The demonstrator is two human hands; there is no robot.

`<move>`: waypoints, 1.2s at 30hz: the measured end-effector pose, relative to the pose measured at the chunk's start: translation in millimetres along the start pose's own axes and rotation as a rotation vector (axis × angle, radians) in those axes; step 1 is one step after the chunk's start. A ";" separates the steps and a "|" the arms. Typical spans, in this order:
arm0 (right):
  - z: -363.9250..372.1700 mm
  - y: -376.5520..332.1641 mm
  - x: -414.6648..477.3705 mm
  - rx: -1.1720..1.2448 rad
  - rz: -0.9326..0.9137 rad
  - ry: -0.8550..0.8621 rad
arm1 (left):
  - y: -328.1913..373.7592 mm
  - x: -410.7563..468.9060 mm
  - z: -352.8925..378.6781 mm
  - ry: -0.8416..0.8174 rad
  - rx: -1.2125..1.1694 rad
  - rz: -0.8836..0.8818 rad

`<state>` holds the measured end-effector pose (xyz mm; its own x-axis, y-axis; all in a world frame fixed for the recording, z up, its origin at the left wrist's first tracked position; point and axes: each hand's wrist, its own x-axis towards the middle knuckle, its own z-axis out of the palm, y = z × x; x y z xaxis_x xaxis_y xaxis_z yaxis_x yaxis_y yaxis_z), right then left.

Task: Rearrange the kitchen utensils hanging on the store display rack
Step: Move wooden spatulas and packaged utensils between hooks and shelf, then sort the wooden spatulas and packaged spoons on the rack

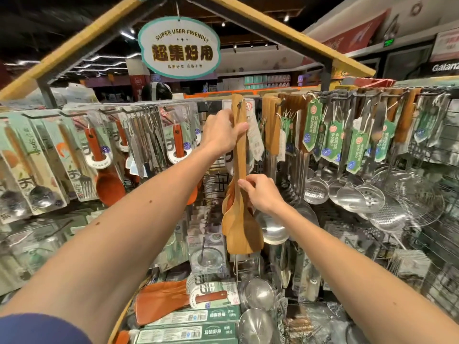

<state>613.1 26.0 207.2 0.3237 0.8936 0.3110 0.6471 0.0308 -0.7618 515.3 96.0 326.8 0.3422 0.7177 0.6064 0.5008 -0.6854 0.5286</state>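
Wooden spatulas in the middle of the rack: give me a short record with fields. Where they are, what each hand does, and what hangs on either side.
item: wooden spatulas, a bunch, blades down
position: handle tops up at the hook; whether they are threaded on it is unclear
left hand: grips the upper handles, thumb across the front
right hand: holds a handle lower down
to the left: carded orange spoon
to the right: steel ladles
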 end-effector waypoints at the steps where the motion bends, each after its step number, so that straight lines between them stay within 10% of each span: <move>1: 1.2 1.2 3.7 0.000 0.008 -0.001 | -1.0 -0.8 -0.1 -0.004 0.036 0.019; 12: 9.0 20.2 -27.2 -0.047 0.008 0.082 | -16.4 -42.8 -15.9 -0.107 0.293 0.123; 22: 67.6 49.2 -168.2 -0.239 -0.224 -0.173 | -78.1 -223.7 -51.7 -0.487 0.630 0.122; 36: 287.2 67.7 -259.1 0.123 0.159 -0.695 | -276.1 -440.5 -101.3 -0.626 0.436 -0.720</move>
<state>374.8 -74.8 -88.1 -0.1330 0.9683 -0.2115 0.5332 -0.1100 -0.8388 145.7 -43.4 -26.1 0.1376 0.9589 -0.2481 0.9498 -0.0567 0.3076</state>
